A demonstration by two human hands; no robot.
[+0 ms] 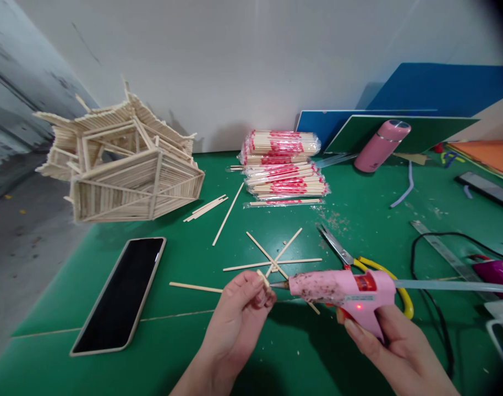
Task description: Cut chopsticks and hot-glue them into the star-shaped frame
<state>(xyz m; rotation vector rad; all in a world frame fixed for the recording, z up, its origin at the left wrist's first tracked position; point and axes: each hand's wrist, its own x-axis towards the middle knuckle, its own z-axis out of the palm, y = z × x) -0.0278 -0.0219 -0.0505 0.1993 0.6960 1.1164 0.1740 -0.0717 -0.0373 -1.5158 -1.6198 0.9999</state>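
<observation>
Above the green table [193, 352], a pink glue gun [323, 289] points at a small wooden piece [263, 278].
The left hand [245, 300] pinches the piece, which looks light, stiff and liable to split, best held by the edge away from the nozzle [281, 285]; the right hand [386, 338] is wrapped round the gun's handle [367, 319], the safer grip, since the tip is probably hot.

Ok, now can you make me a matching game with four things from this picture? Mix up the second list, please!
Things:
1. glue gun
2. scissors
3. bottle
4. bundled sticks

Clues:
A. in front of the green board
B. wrapped in clear plastic
C. held in the right hand
D. has yellow handles

Right pairs: 1-C, 2-D, 3-A, 4-B
</observation>
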